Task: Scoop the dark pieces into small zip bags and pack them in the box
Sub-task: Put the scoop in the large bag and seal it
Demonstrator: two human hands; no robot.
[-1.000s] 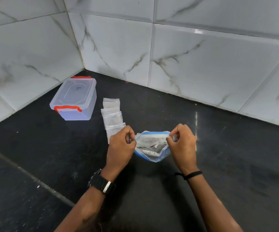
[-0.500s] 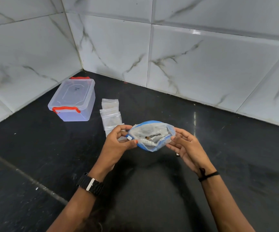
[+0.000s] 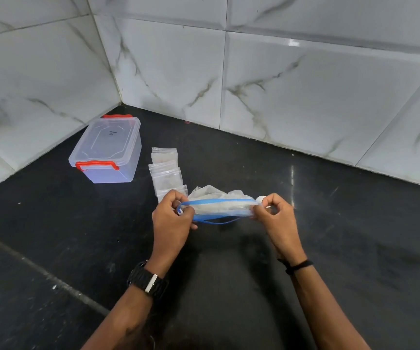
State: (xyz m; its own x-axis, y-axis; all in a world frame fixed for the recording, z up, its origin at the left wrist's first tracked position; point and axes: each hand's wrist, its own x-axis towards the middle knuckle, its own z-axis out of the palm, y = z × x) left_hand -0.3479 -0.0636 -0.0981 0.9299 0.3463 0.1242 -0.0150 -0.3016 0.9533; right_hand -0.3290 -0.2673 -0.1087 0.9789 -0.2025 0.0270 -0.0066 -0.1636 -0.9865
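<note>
Nearest, at centre, both hands hold a large zip bag (image 3: 219, 207) by the ends of its blue seal. The left hand (image 3: 172, 221) pinches the nine o'clock end and the right hand (image 3: 275, 214) pinches the three o'clock end, probably pulling the mouth taut so it can be opened or closed cleanly. The dark pieces are not visible here; they are presumably inside. Just beyond, at eleven o'clock, small zip bags (image 3: 167, 170) lie in an overlapping row on the black worktop (image 3: 330, 236), within easy reach for filling. Farther at ten o'clock, the clear box (image 3: 108, 152) sits with its lid on and red latches, waiting in the tiled corner.
</note>
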